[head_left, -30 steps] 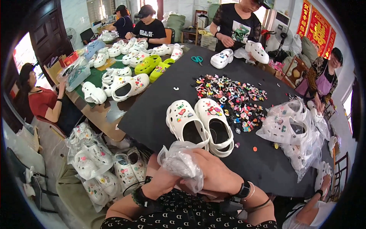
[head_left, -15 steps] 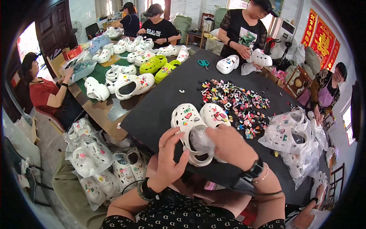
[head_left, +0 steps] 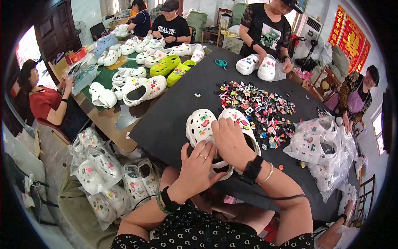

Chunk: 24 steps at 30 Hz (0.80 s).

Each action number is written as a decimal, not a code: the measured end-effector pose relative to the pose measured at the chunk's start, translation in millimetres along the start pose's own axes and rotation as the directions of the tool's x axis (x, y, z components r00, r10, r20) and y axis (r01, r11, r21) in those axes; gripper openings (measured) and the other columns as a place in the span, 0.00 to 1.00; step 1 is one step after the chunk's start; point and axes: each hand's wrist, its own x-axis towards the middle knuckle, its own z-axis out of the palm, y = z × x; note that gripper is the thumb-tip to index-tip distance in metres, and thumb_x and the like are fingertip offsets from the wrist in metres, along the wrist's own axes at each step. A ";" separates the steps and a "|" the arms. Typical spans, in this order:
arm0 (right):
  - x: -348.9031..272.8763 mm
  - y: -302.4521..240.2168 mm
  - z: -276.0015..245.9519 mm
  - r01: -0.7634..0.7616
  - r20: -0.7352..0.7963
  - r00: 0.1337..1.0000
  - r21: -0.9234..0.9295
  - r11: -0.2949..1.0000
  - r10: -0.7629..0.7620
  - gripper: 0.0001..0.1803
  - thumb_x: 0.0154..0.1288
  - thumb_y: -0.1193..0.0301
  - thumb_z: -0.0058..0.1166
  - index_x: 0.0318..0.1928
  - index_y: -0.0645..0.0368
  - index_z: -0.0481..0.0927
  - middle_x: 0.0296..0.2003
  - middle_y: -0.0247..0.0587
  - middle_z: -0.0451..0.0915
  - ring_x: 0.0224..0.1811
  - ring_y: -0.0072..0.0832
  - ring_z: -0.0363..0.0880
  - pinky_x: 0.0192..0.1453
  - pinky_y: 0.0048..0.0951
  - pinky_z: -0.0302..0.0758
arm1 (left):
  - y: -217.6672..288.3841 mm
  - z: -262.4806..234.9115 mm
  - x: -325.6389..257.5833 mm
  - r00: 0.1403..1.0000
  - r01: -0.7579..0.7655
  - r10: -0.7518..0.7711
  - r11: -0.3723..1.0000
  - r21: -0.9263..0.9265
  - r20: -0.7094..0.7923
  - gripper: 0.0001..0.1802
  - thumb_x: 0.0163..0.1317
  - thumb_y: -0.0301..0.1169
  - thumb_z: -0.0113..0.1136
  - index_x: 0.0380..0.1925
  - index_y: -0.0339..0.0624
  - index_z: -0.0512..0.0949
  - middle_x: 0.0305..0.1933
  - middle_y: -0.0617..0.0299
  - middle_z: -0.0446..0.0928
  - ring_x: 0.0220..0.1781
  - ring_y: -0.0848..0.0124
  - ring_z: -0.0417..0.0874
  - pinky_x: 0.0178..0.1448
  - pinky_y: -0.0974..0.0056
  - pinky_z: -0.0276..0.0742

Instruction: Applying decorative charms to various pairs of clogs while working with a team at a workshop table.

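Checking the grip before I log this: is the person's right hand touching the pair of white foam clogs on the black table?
Touching. The head view shows the right hand lying on the white foam clogs.

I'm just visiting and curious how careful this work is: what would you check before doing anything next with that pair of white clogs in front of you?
1. Both hands on the pair: ok. The left hand and right hand rest on the white clogs.
2. Clogs side by side on the black table: ok.
3. Charms already on the uppers: ok, several coloured ones show on the toes.
4. Spare charms within reach: ok, the charm pile lies just beyond the pair.
5. Clear bag in hand: cannot tell, the hands hide it.
6. Heel straps in place: cannot tell, covered by the hands.
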 end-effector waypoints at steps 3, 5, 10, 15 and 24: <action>5.0 -3.8 12.3 -0.079 0.122 0.990 0.021 0.997 0.076 0.15 0.55 0.73 0.58 0.43 0.63 0.73 0.37 0.47 0.76 0.43 0.38 0.78 0.36 0.32 0.80 | -0.4 -0.9 10.8 0.996 0.017 -0.020 0.999 0.035 0.086 0.47 0.45 0.57 0.72 0.58 0.34 0.72 0.62 0.53 0.71 0.68 0.55 0.65 0.69 0.36 0.48; 3.1 -1.8 15.5 -0.078 0.109 0.991 0.047 0.996 0.073 0.15 0.55 0.73 0.58 0.44 0.63 0.73 0.37 0.47 0.76 0.43 0.38 0.78 0.36 0.31 0.80 | 1.1 -0.7 10.3 0.996 0.002 -0.008 0.997 0.072 0.087 0.48 0.44 0.58 0.72 0.58 0.33 0.72 0.62 0.53 0.71 0.68 0.54 0.65 0.69 0.35 0.48; -6.0 11.1 -4.7 0.046 0.157 0.983 0.290 0.956 -0.095 0.32 0.50 0.74 0.62 0.58 0.66 0.70 0.40 0.52 0.75 0.45 0.49 0.76 0.49 0.42 0.79 | 4.4 6.3 7.6 0.993 0.020 -0.037 0.988 0.156 0.112 0.53 0.41 0.63 0.71 0.58 0.31 0.72 0.63 0.52 0.70 0.67 0.52 0.65 0.69 0.32 0.49; 2.6 42.6 -49.9 -0.058 0.418 0.858 0.656 0.752 -0.299 0.49 0.45 0.65 0.73 0.67 0.63 0.63 0.53 0.59 0.75 0.57 0.49 0.76 0.60 0.42 0.73 | 5.1 4.6 4.9 0.992 0.038 -0.059 0.984 0.175 0.115 0.59 0.35 0.67 0.71 0.59 0.30 0.72 0.62 0.52 0.69 0.67 0.53 0.64 0.70 0.32 0.49; -1.4 47.5 -14.0 0.008 0.343 0.901 0.596 0.803 -0.264 0.34 0.46 0.74 0.67 0.57 0.59 0.71 0.47 0.51 0.76 0.53 0.46 0.76 0.57 0.41 0.74 | 5.6 -0.6 9.5 0.988 0.014 -0.031 0.993 0.113 0.152 0.49 0.38 0.63 0.70 0.50 0.29 0.79 0.61 0.49 0.70 0.65 0.55 0.65 0.68 0.36 0.52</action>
